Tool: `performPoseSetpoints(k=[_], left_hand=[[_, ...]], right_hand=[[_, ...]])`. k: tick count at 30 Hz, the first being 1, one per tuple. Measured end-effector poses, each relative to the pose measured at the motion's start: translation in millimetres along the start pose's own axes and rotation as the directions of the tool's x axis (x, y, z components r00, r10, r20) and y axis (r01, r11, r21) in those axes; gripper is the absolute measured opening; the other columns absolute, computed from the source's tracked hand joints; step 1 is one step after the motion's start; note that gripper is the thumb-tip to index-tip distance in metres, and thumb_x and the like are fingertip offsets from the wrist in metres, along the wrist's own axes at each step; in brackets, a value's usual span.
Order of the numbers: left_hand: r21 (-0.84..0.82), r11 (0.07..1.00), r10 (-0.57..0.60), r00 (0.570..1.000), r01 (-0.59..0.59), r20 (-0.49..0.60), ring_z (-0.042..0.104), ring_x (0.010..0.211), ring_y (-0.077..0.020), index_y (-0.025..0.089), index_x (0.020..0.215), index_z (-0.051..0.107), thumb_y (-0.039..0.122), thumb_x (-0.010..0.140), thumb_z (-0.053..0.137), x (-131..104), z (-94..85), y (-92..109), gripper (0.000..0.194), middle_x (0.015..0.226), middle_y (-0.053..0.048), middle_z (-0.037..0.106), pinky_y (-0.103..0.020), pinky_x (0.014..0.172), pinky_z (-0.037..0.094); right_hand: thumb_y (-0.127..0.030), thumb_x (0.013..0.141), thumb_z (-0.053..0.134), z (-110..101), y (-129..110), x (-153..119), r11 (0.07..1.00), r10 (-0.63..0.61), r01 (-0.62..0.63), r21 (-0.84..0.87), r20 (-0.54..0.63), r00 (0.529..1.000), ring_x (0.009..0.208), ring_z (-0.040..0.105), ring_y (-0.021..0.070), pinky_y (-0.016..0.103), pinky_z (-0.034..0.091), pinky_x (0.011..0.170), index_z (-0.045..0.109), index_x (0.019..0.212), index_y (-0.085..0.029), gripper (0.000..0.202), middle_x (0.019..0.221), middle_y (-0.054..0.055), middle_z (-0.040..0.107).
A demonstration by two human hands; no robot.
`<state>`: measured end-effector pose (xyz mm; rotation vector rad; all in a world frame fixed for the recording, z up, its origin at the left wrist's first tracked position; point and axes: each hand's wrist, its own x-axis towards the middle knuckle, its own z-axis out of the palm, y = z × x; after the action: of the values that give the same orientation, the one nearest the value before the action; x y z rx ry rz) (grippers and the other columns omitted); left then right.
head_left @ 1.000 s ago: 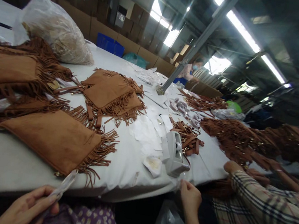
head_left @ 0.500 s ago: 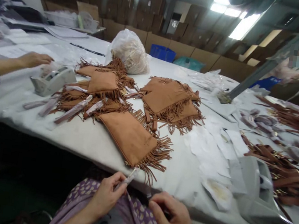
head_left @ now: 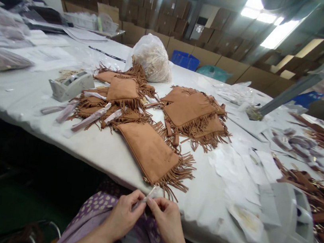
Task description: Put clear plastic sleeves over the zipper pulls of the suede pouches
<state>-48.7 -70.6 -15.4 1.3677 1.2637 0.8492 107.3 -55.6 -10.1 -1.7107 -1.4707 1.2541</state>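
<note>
A tan leather pouch with fringe (head_left: 149, 150) lies at the table's front edge, its corner toward me. From that corner a plastic-wrapped strap (head_left: 152, 192) runs down to my hands. My left hand (head_left: 126, 213) is closed, pinching this strap between thumb and fingers. My right hand (head_left: 166, 218) meets it from the right, thumb and fingertips pressed together at the strap; whether it grips the strap or something tiny is hidden. Beyond lie a left pile of fringed pouches (head_left: 122, 90) with wrapped straps and a right pile (head_left: 189, 109).
Tape dispensers stand at left (head_left: 70, 86) and at right (head_left: 295, 220). A stuffed plastic bag (head_left: 152, 60) sits behind the pouches. Brown straps (head_left: 319, 200) lie at far right, near a slanted metal post (head_left: 292, 91). A person's blurred arm shows at upper right.
My right hand has moved left to meet my left hand at the strap. The other person's hand at the left has gone out of view. The view has shifted slightly left.
</note>
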Motion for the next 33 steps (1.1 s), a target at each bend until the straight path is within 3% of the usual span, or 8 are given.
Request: performPoseSetpoints(k=[11, 15, 18, 20, 24, 27, 30, 33], left_hand=[[-0.101, 0.987, -0.124, 0.992, 0.124, -0.001, 0.046, 0.04, -0.0098, 0.017, 0.086, 0.053, 0.042, 0.089, 0.045, -1.6, 9.2, -8.5, 0.027, 0.065, -0.001, 0.064, -0.02, 0.041, 0.033], [0.2, 0.98, 0.061, 0.98, -0.022, -0.189, 0.064, 0.063, -0.0181, 0.019, 0.11, 0.05, 0.028, 0.089, 0.046, -8.1, 12.4, -14.8, 0.023, 0.069, -0.002, 0.068, -0.024, 0.059, 0.045], [0.348, 0.918, 0.244, 0.962, -0.188, -0.124, 0.067, 0.092, -0.021, 0.024, 0.126, 0.048, 0.023, 0.09, 0.041, -9.5, 9.8, -15.9, 0.037, 0.107, -0.007, 0.07, -0.027, 0.077, 0.049], [0.358, 0.911, 0.256, 0.962, -0.206, -0.098, 0.066, 0.098, -0.0211, 0.025, 0.124, 0.053, 0.025, 0.091, 0.04, -8.5, 7.0, -12.9, 0.035, 0.114, -0.006, 0.068, -0.027, 0.082, 0.049], [0.201, 0.976, 0.102, 0.991, -0.082, -0.088, 0.068, 0.087, -0.0207, 0.024, 0.104, 0.064, 0.034, 0.09, 0.046, -2.3, 2.0, -1.3, 0.025, 0.094, -0.004, 0.073, -0.026, 0.078, 0.049], [-0.037, 0.998, -0.06, 0.998, 0.059, -0.013, 0.063, 0.059, -0.015, 0.018, 0.082, 0.064, 0.042, 0.087, 0.049, 6.0, -1.6, 4.1, 0.029, 0.071, -0.003, 0.068, -0.022, 0.055, 0.046], [-0.319, 0.884, -0.272, 0.932, 0.34, 0.24, 0.037, 0.029, -0.0066, 0.016, 0.074, 0.057, 0.051, 0.081, 0.052, 13.9, -5.2, 5.2, 0.036, 0.054, 0.001, 0.058, -0.019, 0.03, 0.024], [-0.474, 0.727, -0.337, 0.859, 0.497, 0.385, 0.025, 0.025, -0.004, 0.017, 0.073, 0.052, 0.05, 0.074, 0.058, 16.9, -6.1, 5.2, 0.034, 0.048, 0.005, 0.052, -0.018, 0.027, 0.016]], right_hand=[[-0.052, 0.07, 0.065, 7.1, 3.0, 4.0, 0.977, 0.061, -0.067, 0.201, 0.036, 0.997, 0.047, 0.045, 0.0119, 0.022, 0.032, 0.045, 0.067, 0.062, -0.012, 0.041, 0.049, 0.0, 0.054], [-0.052, 0.068, 0.067, 12.3, 4.5, 5.7, 0.968, 0.051, -0.045, 0.245, -0.017, 0.999, 0.049, 0.047, 0.0133, 0.023, 0.034, 0.046, 0.066, 0.062, -0.012, 0.04, 0.049, 0.0, 0.053], [-0.052, 0.068, 0.066, 14.0, 3.6, 5.4, 0.969, 0.044, -0.031, 0.247, -0.048, 0.998, 0.049, 0.046, 0.0127, 0.023, 0.033, 0.046, 0.065, 0.06, -0.012, 0.041, 0.049, 0.0, 0.053], [-0.053, 0.068, 0.066, 13.3, 3.0, 4.9, 0.972, 0.034, -0.02, 0.233, -0.059, 0.998, 0.048, 0.044, 0.012, 0.023, 0.032, 0.046, 0.065, 0.059, -0.012, 0.041, 0.05, 0.0, 0.053], [-0.053, 0.068, 0.066, 9.6, 3.7, 3.2, 0.976, 0.028, -0.015, 0.217, -0.056, 0.998, 0.047, 0.042, 0.0109, 0.022, 0.031, 0.045, 0.064, 0.059, -0.013, 0.042, 0.049, -0.001, 0.051], [-0.055, 0.068, 0.067, 7.7, 3.7, 1.0, 0.967, 0.023, -0.014, 0.253, -0.034, 0.999, 0.048, 0.043, 0.0108, 0.022, 0.032, 0.046, 0.063, 0.059, -0.013, 0.043, 0.049, -0.001, 0.051], [-0.056, 0.067, 0.068, 7.3, 0.4, -1.1, 0.946, -0.012, 0.011, 0.324, 0.0, 1.0, 0.05, 0.046, 0.0117, 0.023, 0.036, 0.049, 0.062, 0.061, -0.013, 0.044, 0.052, 0.0, 0.054], [-0.054, 0.07, 0.068, 5.1, -2.3, -3.3, 0.932, -0.054, 0.053, 0.36, -0.006, 0.999, 0.054, 0.05, 0.0127, 0.023, 0.04, 0.053, 0.063, 0.063, -0.014, 0.041, 0.057, 0.001, 0.058]])
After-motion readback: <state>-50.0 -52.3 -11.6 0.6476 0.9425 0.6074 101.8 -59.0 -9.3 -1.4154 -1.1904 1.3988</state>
